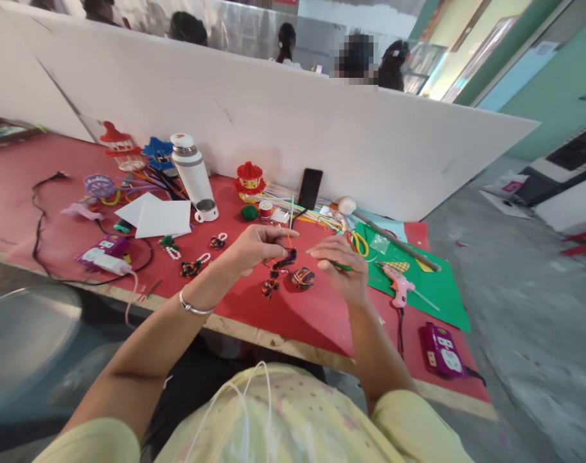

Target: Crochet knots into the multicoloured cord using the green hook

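Note:
My left hand [261, 247] pinches a dark multicoloured crocheted strip [274, 270], which hangs down over the red table in a curl. A strand of orange yarn rises by its raised index finger. Just to the right, my right hand [344, 265] is closed around a crochet hook with a green handle [341, 265]; the hook's tip is too small to make out. Between and below the hands rests a ball of multicoloured yarn [303, 278]. Left of my left hand lie small crocheted pieces with white bead loops [191, 267].
A white flask [194, 173] stands at the back left beside white cards [164, 218]. Behind my hands are a phone [310, 188] and a red-yellow lantern [249, 182]. A pink glue gun [399, 284] lies on a green sheet [447, 296], near a purple power strip [442, 350].

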The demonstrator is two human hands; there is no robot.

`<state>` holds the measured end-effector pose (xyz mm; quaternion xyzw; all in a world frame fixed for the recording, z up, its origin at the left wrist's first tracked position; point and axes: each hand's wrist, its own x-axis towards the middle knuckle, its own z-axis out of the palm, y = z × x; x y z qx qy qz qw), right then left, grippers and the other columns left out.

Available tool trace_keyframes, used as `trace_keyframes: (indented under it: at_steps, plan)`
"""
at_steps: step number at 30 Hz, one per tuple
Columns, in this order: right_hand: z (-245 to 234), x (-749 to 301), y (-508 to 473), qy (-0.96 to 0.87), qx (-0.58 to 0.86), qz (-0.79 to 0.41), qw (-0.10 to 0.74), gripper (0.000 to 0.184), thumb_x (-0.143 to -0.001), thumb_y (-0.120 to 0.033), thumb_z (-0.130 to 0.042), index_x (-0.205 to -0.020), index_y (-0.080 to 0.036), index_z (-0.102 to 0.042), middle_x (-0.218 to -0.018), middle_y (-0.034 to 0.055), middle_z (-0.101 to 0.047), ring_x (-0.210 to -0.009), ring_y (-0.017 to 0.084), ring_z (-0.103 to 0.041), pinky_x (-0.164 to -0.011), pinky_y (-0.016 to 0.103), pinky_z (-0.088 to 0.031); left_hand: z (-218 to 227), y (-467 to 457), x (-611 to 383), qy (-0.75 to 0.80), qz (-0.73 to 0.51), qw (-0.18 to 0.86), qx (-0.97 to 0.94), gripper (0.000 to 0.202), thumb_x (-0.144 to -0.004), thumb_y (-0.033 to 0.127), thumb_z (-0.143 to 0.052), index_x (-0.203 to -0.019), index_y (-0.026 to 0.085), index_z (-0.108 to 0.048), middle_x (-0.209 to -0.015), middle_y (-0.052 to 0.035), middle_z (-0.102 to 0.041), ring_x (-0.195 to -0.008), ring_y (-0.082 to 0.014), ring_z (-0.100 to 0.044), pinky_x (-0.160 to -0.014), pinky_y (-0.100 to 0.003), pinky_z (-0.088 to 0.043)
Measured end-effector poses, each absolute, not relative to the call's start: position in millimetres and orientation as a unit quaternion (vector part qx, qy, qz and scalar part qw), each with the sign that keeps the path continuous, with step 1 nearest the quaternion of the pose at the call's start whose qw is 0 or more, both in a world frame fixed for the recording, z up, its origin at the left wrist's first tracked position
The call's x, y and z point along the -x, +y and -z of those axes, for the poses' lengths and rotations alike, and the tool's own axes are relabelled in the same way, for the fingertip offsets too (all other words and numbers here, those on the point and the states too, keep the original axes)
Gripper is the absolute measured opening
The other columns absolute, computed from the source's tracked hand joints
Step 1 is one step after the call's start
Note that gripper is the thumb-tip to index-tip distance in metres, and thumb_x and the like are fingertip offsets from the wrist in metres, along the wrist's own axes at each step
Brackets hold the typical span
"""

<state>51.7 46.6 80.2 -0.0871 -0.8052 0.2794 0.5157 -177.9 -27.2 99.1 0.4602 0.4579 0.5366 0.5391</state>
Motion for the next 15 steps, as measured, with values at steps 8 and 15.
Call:
trace_keyframes:
  at_steps: [8, 15]
  plan:
    - [-83.3, -50.9, 47.6, -0.788, 0.088, -0.340, 0.505, 0.014, -0.096, -0.034, -0.072, -0.102, -0.034, -0.084, -0.092, 0.0028, -0.085, -0.086, 0.024, -0.074, -0.084, 0.048, -0.057, -105.6, -27.7, 180.3, 0.450, -0.509, 0.579, -0.452, 0.047, -0.061, 0.014, -0.079, -0.107, 0.012, -0.084, -0.064, 0.0018, -0.059, -0.049, -0.0051, -0.039, -0.047, -0.023, -0.021]
    - [-83.3, -50.3, 47.4, -0.784, 0.080, -0.340, 0.514, 0.013, -0.095, -0.033, -0.073, -0.102, -0.034, -0.084, -0.094, 0.0027, -0.085, -0.088, 0.024, -0.075, -0.087, 0.049, -0.057, -107.0, -28.3, 180.2, 0.432, -0.501, 0.613, -0.432, 0.047, -0.063, 0.016, -0.084, -0.110, 0.014, -0.084, -0.070, 0.0009, -0.065, -0.048, -0.0033, -0.041, -0.045, -0.021, -0.022]
